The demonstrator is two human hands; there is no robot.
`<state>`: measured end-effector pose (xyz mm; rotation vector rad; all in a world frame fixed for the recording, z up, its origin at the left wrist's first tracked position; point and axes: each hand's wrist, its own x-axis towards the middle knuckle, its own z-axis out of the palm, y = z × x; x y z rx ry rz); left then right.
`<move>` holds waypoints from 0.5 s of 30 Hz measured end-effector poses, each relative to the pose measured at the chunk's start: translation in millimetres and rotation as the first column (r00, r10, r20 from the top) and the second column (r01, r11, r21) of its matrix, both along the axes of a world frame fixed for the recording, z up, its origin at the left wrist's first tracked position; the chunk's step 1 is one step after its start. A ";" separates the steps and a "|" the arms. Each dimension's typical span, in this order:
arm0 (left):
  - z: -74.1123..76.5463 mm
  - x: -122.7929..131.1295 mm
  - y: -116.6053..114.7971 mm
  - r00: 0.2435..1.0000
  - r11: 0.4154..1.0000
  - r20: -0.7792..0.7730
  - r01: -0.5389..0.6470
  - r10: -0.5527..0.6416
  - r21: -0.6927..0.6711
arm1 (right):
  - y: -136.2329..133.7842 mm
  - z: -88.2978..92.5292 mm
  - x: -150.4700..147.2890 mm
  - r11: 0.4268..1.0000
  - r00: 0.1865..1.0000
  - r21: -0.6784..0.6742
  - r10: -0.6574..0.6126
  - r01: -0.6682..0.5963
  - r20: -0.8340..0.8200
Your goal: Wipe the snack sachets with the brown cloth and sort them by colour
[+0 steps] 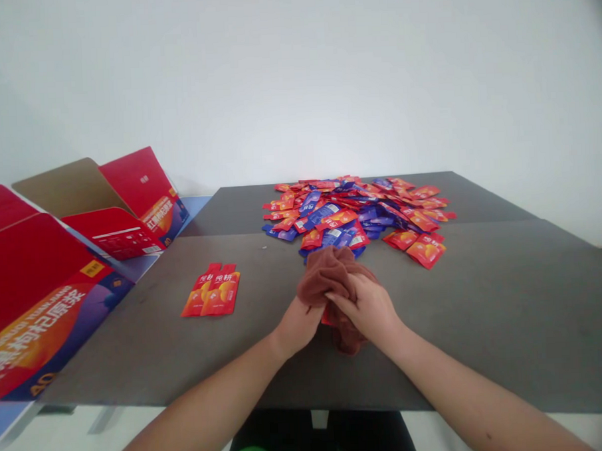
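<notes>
A brown cloth (327,271) is bunched up near the front middle of the dark grey table (484,297). My left hand (298,325) grips the cloth from below left, its fingers hidden in the folds. Over the cloth's right side lies my right hand (367,308), fingers pressed closed on it. A sliver of a red packet (327,316) shows between the two hands, wrapped in the cloth. Just beyond the cloth spreads a pile of red and blue packets (355,213).
Two red packets (213,290) lie side by side to the left of my hands. Open red cartons stand at the left: one near (35,310), one farther back (115,207). A white wall rises behind the table.
</notes>
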<state>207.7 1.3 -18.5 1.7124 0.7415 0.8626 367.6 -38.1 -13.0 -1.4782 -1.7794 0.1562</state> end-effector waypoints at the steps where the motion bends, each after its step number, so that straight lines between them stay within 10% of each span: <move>1: 0.1 -0.4 -1.5 0.998 0.998 -0.058 0.036 -0.033 0.051 | 3.7 -0.1 4.1 0.996 0.997 -0.040 -0.076 0.075 -0.028; 5: 3.5 1.5 -6.4 0.990 0.971 -0.132 0.072 -0.042 0.227 | 13.6 1.2 21.5 0.959 0.892 -0.117 -0.284 0.258 -0.352; 12: 10.1 2.5 -9.4 0.961 0.814 -0.272 0.195 -0.047 0.548 | 7.5 -2.8 -0.3 0.985 0.757 -0.163 -0.063 -0.059 -0.651; 15: 7.3 0.4 -6.5 0.977 0.835 -0.204 0.163 -0.063 0.525 | 6.2 -0.8 -4.3 0.984 0.516 -0.165 -0.106 -0.069 -0.850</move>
